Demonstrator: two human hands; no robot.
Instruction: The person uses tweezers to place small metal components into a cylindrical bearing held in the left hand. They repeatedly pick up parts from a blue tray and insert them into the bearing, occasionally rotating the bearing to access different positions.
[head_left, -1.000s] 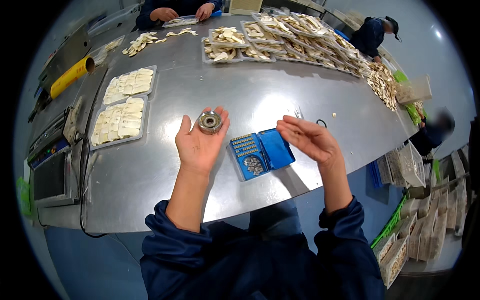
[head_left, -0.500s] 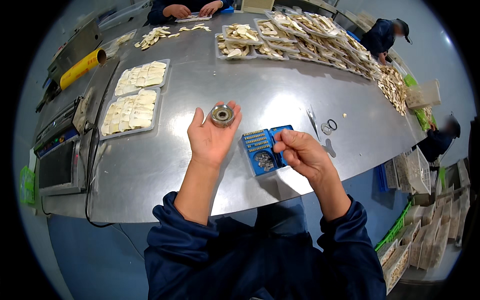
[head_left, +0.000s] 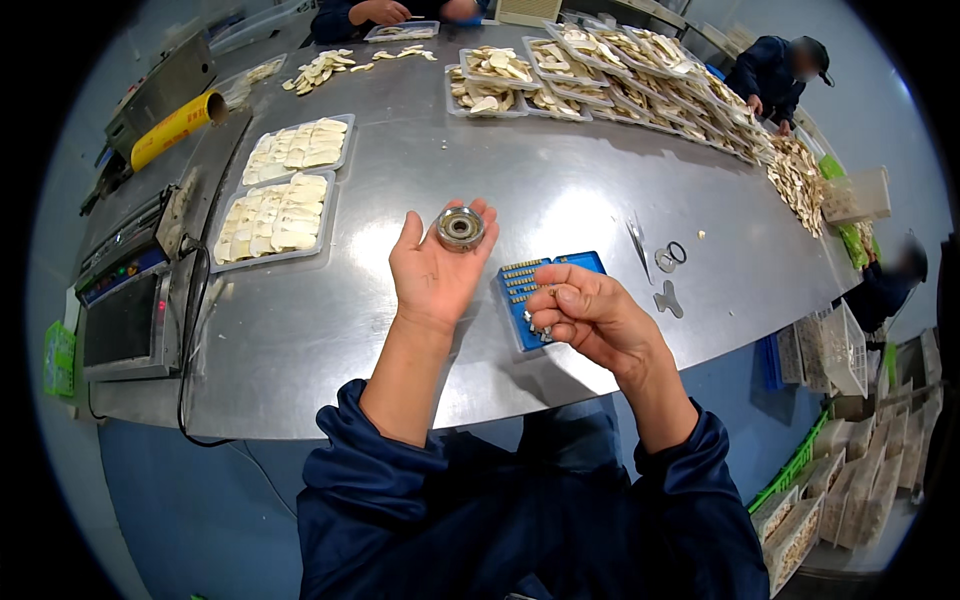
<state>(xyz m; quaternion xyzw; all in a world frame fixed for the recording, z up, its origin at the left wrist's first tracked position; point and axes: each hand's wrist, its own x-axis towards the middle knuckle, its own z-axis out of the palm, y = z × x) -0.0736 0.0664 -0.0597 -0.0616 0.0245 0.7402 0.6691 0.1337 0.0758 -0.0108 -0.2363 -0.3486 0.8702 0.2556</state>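
Observation:
A round metal piece with a ringed centre, much like a bearing, rests on the upturned palm and fingers of my left hand. That hand's fingers are stretched out beneath it, thumb apart. My right hand is closed in a pinch above the blue case, hiding part of it. Whatever sits between those fingertips is too small to make out. Inside the case are rows of small brass-coloured cylinders and some loose silvery bits, partly covered. Tweezers, two rings and a flat grey three-lobed piece lie to the right.
Two trays of pale slices stand at left, near a scale and a yellow tube. Stacked trays of slices and a loose pile line the far right. Co-workers are at the far side and right.
My right hand has shifted slightly left and now covers more of the blue case. The left hand still bears the metal piece. The whole view has shifted a little.

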